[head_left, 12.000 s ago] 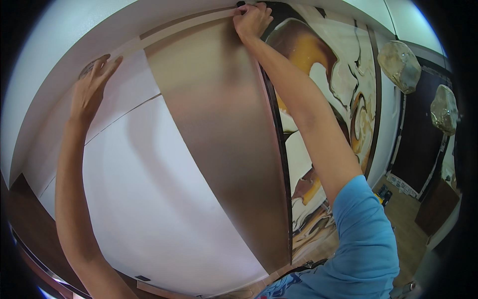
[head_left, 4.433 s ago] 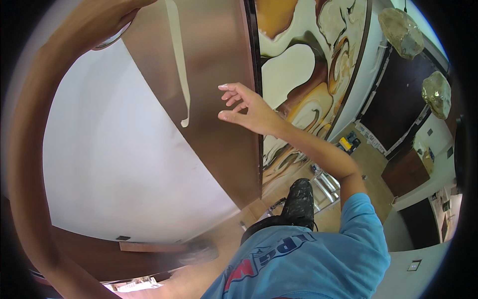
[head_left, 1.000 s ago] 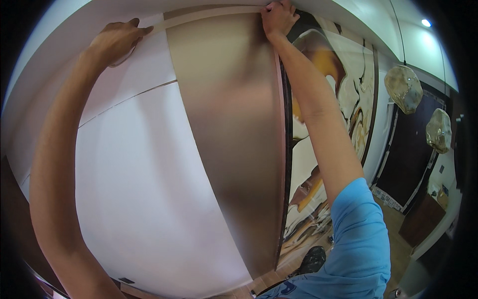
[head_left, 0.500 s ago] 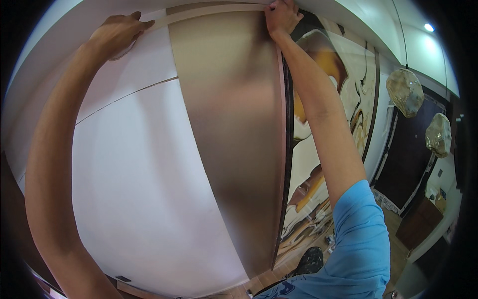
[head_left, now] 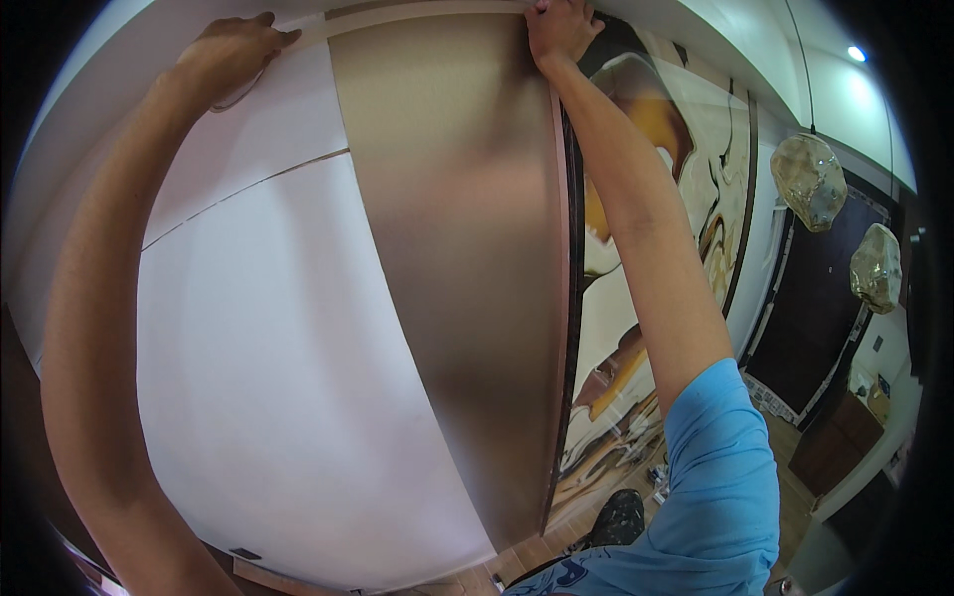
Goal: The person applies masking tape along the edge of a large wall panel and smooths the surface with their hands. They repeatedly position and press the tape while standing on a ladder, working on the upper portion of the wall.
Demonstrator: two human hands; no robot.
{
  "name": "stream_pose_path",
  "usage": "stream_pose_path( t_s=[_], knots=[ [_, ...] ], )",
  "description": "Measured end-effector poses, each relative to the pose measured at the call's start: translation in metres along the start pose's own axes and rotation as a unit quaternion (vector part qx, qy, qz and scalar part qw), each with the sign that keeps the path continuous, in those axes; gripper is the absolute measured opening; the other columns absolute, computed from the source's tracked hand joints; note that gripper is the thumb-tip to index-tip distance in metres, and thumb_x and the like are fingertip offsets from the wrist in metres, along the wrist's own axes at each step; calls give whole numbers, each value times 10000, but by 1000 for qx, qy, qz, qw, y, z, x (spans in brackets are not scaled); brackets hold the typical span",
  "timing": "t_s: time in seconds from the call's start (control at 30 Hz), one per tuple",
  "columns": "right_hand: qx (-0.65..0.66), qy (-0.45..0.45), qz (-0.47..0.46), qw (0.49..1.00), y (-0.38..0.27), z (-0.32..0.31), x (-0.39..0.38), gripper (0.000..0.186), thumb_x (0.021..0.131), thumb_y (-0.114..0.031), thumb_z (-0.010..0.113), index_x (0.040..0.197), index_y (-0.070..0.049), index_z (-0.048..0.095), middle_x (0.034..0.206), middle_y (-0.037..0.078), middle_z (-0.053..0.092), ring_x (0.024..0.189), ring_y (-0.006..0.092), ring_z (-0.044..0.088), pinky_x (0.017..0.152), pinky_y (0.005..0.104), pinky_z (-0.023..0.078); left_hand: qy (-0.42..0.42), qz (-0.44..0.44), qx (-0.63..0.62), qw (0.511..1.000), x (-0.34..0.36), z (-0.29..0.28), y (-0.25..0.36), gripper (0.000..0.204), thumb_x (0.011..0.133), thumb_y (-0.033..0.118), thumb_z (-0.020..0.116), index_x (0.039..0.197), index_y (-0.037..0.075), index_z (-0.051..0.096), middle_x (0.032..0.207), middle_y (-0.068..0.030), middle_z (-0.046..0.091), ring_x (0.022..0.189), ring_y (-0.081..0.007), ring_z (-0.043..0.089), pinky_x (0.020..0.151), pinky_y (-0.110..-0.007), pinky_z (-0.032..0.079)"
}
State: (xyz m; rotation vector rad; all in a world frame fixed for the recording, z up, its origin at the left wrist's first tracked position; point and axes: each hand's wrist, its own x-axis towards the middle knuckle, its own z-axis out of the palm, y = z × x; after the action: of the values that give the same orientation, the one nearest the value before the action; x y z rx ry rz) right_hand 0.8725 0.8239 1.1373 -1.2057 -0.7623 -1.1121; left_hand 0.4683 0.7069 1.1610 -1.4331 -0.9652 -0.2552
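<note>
Narrow beige tape strip, dangling earlier, now stretched — top of satin bronze panel spanned; left hand at 11 o'clock, right hand at 12; fingers half-curled, grips unclear.

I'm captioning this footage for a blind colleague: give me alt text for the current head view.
A person in a blue shirt reaches up toward a pale strip along the top of a brown panel: right hand at its upper right corner, left hand farther left, in front of white panels. A marbled panel stands to the right, with two glass pendants beyond.
</note>
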Motion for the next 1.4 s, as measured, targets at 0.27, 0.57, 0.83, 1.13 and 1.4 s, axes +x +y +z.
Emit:
stream_pose_path(
  t_s=[0.27,0.57,0.83,1.13,1.4],
  knots=[
    [22,-3,34,999,-6,-4,0,357,886,-307,782,1173,-116,688,1343,82,606,1310,285,518,1083,516,396,78,45,-11,996,6,23,-14,457,998,87,539,1442,179,597,1113,-177,637,918,-350,669,856,-468,562],
    [113,6,157,981,-4,-11,4,517,852,-352,805,1246,-61,639,1335,137,618,1303,344,530,1095,572,391,-36,-8,-3,999,-1,-2,5,443,1038,97,480,1465,167,575,1295,-183,622,1094,-368,658,978,-459,548],
    [74,29,110,991,-1,-4,3,572,848,-374,799,1285,-64,600,1384,147,574,1319,353,494,1086,570,384,-29,-13,12,999,0,-7,8,445,1022,73,501,1451,152,589,1386,-210,609,1140,-383,666,1022,-449,543],
    [36,22,144,989,-12,-2,2,658,838,-384,802,1363,-83,544,1343,146,545,1290,346,488,1061,562,384,-17,12,37,999,5,4,3,453,1036,116,479,1473,199,569,1182,-179,631,994,-357,674,912,-453,566],
    [119,110,41,986,2,-12,-18,291,906,-216,705,1153,-62,707,1195,94,659,1142,240,581,981,425,447,-18,14,33,999,6,1,1,532,961,34,563,1476,165,562,1237,-179,644,1037,-350,681,923,-430,574]
  ],
)
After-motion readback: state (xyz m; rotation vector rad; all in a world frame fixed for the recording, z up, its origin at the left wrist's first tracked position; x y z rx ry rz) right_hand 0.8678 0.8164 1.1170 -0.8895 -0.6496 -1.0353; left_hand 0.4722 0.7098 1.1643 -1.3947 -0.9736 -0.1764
